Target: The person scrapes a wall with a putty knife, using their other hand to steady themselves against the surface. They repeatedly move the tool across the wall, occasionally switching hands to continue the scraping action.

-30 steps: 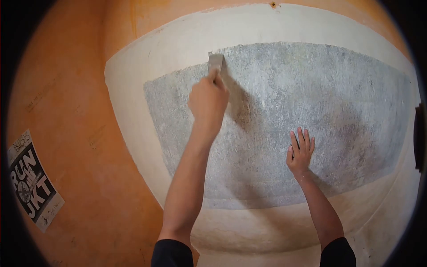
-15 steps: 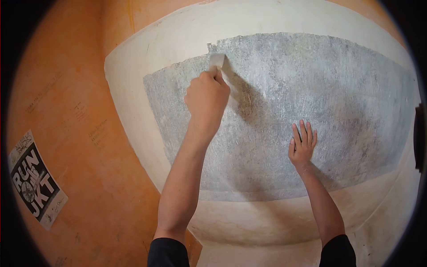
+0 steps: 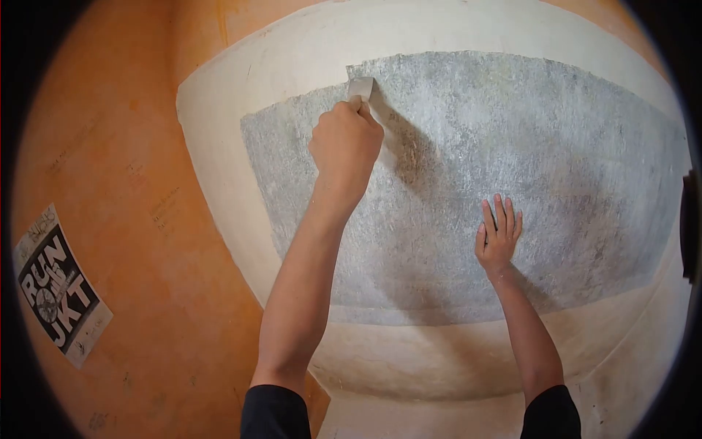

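Note:
My left hand [image 3: 346,143] is closed around the handle of a scraper [image 3: 361,87]. The scraper's flat metal blade lies against the wall near the stepped upper edge of a grey, rough patch [image 3: 453,139]. The handle itself is mostly hidden in my fist. Lower and to the right, my right hand [image 3: 499,233] rests flat on the grey patch with its fingers spread, holding nothing. A smooth white painted band [image 3: 292,66] borders the grey patch.
An orange wall [image 3: 131,146] with faint handwriting meets the white band at the left. A black-and-white poster [image 3: 62,285] hangs there, reading "RUN JKT". At the right edge stands a dark object [image 3: 689,227] I cannot make out.
The scraper in my left hand has shifted slightly up along the wall. My right hand stays at its place on the grey patch. The view has moved a little.

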